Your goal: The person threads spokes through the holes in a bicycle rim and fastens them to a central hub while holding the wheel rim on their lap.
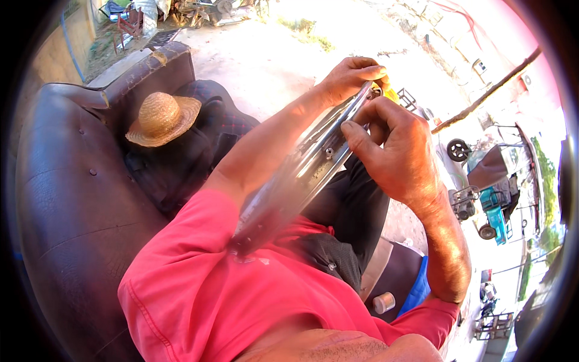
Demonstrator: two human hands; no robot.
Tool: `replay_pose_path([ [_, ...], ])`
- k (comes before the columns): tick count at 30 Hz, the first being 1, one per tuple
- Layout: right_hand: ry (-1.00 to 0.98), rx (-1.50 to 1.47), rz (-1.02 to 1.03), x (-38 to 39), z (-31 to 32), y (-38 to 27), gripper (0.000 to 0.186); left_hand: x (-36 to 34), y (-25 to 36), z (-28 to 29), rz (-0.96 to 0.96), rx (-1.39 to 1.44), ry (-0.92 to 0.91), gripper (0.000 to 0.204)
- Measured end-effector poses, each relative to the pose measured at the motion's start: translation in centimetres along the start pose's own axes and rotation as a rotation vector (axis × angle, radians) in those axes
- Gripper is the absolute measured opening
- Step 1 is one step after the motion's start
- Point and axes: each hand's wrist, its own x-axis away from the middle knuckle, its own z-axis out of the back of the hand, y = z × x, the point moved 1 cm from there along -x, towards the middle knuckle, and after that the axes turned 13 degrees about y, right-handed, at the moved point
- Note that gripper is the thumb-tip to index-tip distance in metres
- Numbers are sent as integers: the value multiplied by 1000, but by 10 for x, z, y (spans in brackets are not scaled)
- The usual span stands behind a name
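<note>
A long, shiny metal bar-like piece (315, 172) slants up and away in front of my chest; its near end is smeared by blur. A small nut-like fitting (329, 153) sits on its face. At the far end, my left hand (350, 79) is closed round the metal with its fingertips bent over. Closer in and to the right, my right hand (401, 148) has curled fingers, its thumb and forefinger against the bar's edge. Whatever these fingers may pinch is hidden. Something yellow (392, 95) shows just behind the far end.
I sit on a dark leather sofa (90, 187); a straw hat (160, 117) lies on dark cloth to my left. A small round tub (383, 303) and blue fabric (415, 291) are at my right. Farther right stand a wooden pole (490, 92) and a blue wheeled vehicle (494, 214).
</note>
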Motion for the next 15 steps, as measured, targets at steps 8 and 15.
replay_pose_path([
  [8, -1, -60, 58, 0, -1, -1, 17, 3, 3, -1, -43, -75, 11, 20],
  [15, 54, 67, 159, -1, 0, 4, 16, 7, 6, -6, -8, -12, -14, 20],
])
